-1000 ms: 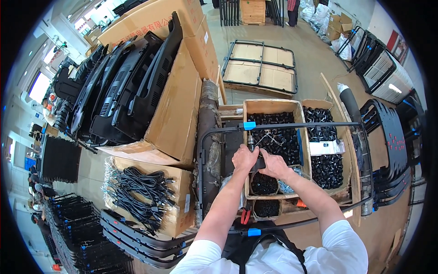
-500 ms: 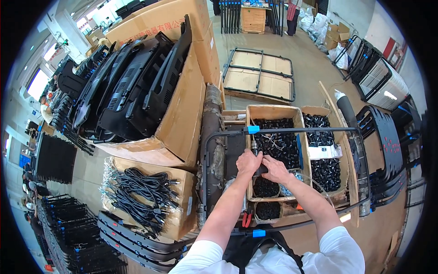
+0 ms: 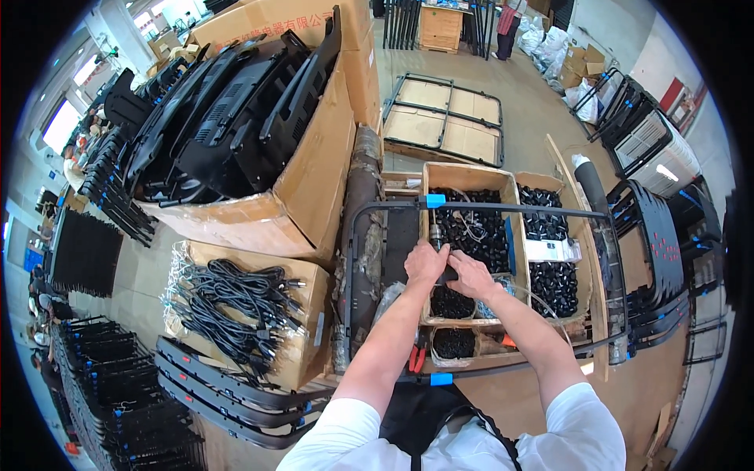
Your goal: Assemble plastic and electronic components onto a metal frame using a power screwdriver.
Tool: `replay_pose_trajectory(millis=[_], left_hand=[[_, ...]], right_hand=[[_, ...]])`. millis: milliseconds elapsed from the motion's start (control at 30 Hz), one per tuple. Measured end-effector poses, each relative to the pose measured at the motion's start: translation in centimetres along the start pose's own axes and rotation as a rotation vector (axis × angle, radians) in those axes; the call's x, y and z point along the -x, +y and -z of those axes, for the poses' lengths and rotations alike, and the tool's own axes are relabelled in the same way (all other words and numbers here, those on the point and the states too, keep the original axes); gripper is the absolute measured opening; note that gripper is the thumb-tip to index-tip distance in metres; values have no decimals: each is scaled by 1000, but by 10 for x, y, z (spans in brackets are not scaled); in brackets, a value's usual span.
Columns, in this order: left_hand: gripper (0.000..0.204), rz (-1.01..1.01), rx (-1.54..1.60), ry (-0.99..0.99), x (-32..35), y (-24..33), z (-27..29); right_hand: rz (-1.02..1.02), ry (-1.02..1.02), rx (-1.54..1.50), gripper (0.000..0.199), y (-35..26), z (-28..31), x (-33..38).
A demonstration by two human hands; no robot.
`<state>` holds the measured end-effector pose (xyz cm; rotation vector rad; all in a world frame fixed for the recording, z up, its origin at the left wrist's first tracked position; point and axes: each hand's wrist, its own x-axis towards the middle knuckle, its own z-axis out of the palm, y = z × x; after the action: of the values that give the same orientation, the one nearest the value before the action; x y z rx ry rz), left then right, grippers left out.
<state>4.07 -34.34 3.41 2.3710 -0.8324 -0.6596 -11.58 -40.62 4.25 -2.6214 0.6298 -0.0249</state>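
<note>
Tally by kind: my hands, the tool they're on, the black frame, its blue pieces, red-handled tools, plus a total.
Bare left hand and right hand: 2
Dark cylindrical tool: 1
Black rounded rectangular frame: 1
Blue rectangular pieces, far piece and near piece: 2
Red-handled tool: 1
Total: 7

The left hand and right hand are viewed nearby, down and forward, by a head-worn fisheye camera.

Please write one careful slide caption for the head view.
Left hand and right hand on a tool, over small black parts, seen inside a black frame.
</note>
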Motion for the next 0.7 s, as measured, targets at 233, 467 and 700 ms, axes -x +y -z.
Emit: replay_pose_trajectory(millis=[233, 467, 700], left_hand=[[74, 32, 122, 61, 83, -31, 5], [58, 44, 685, 90, 334, -77, 17], [54, 293, 690, 154, 464, -185, -44]], right_hand=[[74, 112, 53, 65, -55, -4, 70], [252, 75, -14, 72, -162, -1, 266], [239, -223, -101, 75, -198, -105, 366]])
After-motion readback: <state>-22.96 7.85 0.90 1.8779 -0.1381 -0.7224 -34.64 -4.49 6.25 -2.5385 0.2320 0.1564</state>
